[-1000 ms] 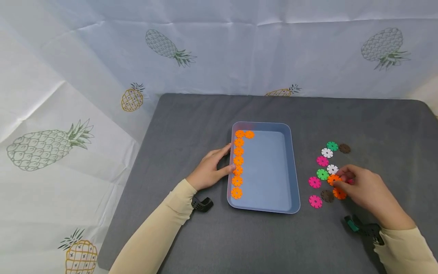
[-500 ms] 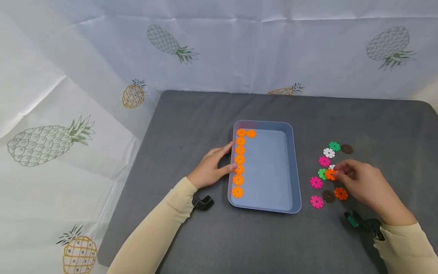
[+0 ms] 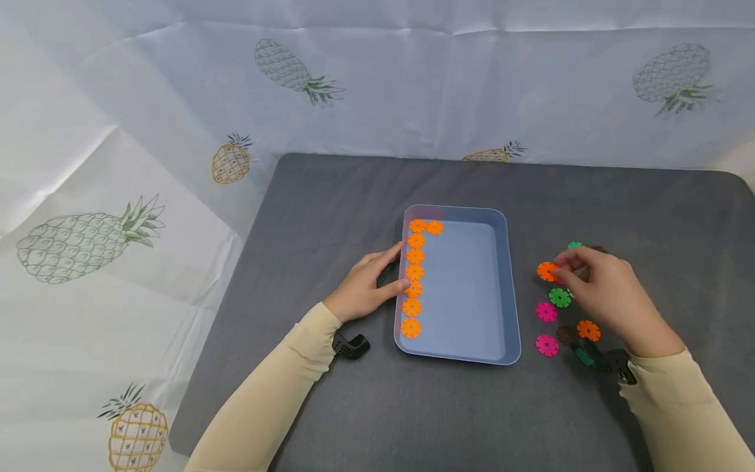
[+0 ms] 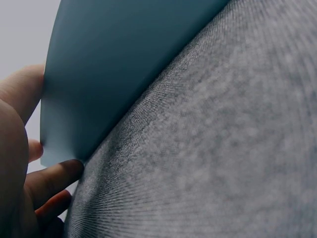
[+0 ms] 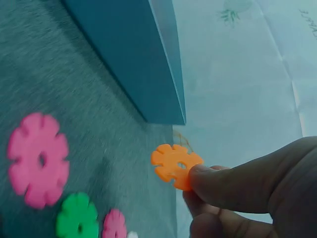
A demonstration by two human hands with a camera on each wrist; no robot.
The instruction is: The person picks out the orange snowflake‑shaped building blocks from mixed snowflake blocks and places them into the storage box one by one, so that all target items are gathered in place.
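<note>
My right hand (image 3: 607,292) pinches an orange notched snowflake disc (image 3: 546,272) between thumb and fingertips, held above the loose discs right of the blue tray (image 3: 466,288). The right wrist view shows this orange disc (image 5: 167,159) raised off the table, with the tray's corner (image 5: 143,74) beyond it. My left hand (image 3: 367,288) holds the tray's left wall, thumb over the rim and fingers outside. In the left wrist view, fingers (image 4: 54,181) lie against the outer wall (image 4: 109,74). Several orange discs (image 3: 415,272) form a column along the tray's left side, with another orange disc (image 3: 434,227) beside the top one.
Loose discs lie right of the tray: green (image 3: 560,297), pink (image 3: 545,312), another pink disc (image 3: 546,345), orange (image 3: 588,330) and a partly hidden brown one (image 3: 567,335). My right hand covers others. A grey cloth (image 3: 330,210) covers the table; a pineapple-print sheet (image 3: 377,92) hangs behind.
My right hand has picked an orange disc from the loose group, lifted it and carried it left and farther from me. My left hand has stayed at the tray's left wall.
</note>
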